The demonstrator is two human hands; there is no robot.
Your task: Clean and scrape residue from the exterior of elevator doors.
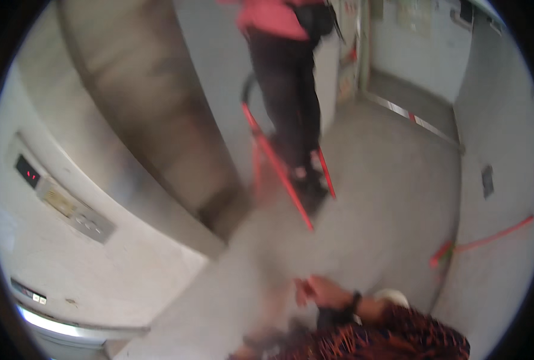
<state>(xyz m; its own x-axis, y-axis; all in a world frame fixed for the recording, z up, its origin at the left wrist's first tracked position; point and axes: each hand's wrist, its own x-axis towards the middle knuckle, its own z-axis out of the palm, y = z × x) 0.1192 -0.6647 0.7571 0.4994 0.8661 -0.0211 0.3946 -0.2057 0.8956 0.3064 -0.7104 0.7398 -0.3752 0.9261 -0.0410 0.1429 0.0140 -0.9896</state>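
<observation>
Your right hand (324,292) is hovering half-curled; your left hand (276,305) is showing only blurred; grip cannot be told for either. A pale object (395,295) is showing near your right hand. A red frame (277,169) is standing splayed, probably for stability.

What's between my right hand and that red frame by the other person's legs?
In the head view, only grey floor shows between your right hand and the red frame, though the picture is blurry.
</observation>
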